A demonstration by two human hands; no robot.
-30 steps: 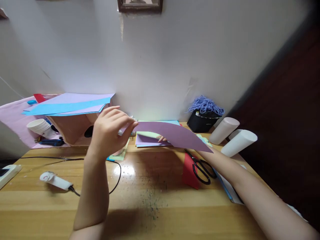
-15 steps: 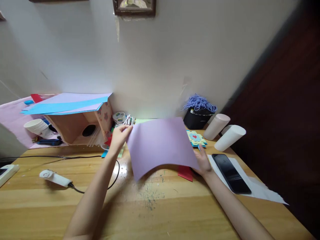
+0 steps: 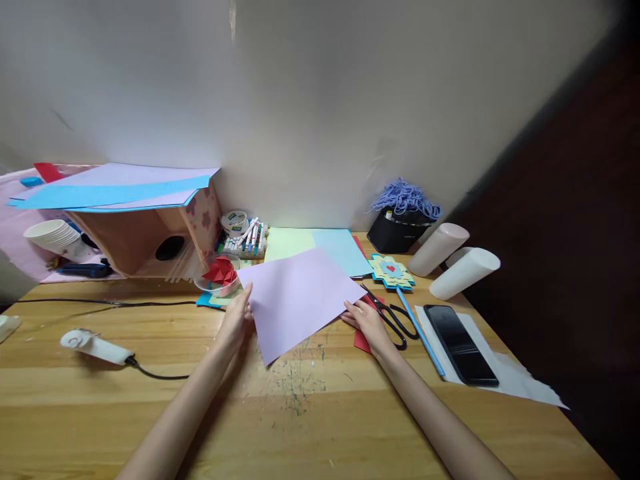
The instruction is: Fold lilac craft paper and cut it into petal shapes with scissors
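Observation:
A lilac sheet of paper [image 3: 300, 300] lies flat on the wooden table [image 3: 320, 413], turned at an angle. My left hand [image 3: 237, 321] rests at the sheet's left edge with its fingers stretched out against the paper. My right hand [image 3: 367, 319] lies at the right corner, fingers flat and touching the edge. Under that corner shows a piece of red paper [image 3: 361, 337]. Black scissors [image 3: 393, 315] lie just right of my right hand.
Green and blue sheets [image 3: 320, 248] lie behind the lilac one. Markers [image 3: 247, 239], a bowl with red paper [image 3: 220, 275], a cardboard box [image 3: 150, 233], a corded white tool [image 3: 95, 345], a phone [image 3: 460, 343], a paper flower [image 3: 391, 272] and white cylinders [image 3: 463, 272] stand around.
The lilac sheet, held up and curved in both hands before, has come down flat onto the table. Both hands now lie at its edges. The view has tilted downward.

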